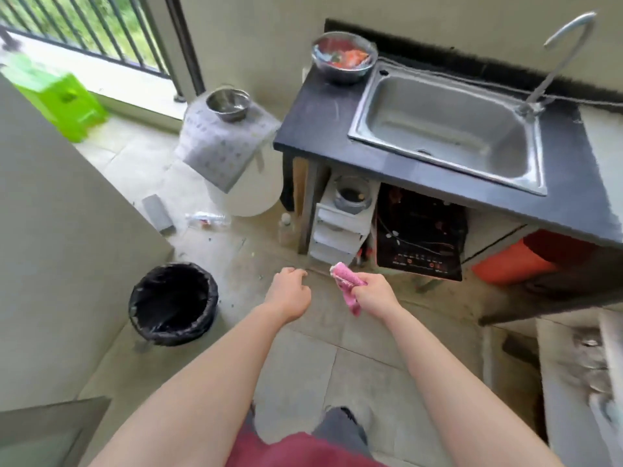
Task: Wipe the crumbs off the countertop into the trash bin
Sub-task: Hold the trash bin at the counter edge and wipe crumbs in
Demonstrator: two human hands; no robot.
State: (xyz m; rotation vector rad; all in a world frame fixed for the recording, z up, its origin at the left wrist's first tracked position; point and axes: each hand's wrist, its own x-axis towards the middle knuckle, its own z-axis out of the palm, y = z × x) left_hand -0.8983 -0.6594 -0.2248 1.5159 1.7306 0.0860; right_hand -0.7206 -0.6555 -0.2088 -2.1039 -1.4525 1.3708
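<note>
Overhead, the dark countertop (317, 129) runs off the right edge; whether crumbs lie on it cannot be made out. Its steel sink (448, 123) is smooth and rectangular. Open tiled floor separates it from the round, black-lined trash bin (173, 303) at lower left. The left hand (291, 293) curls loosely, holding nothing. The right hand (372, 293) is clenched around a nubbly pink cloth (347, 284).
</note>
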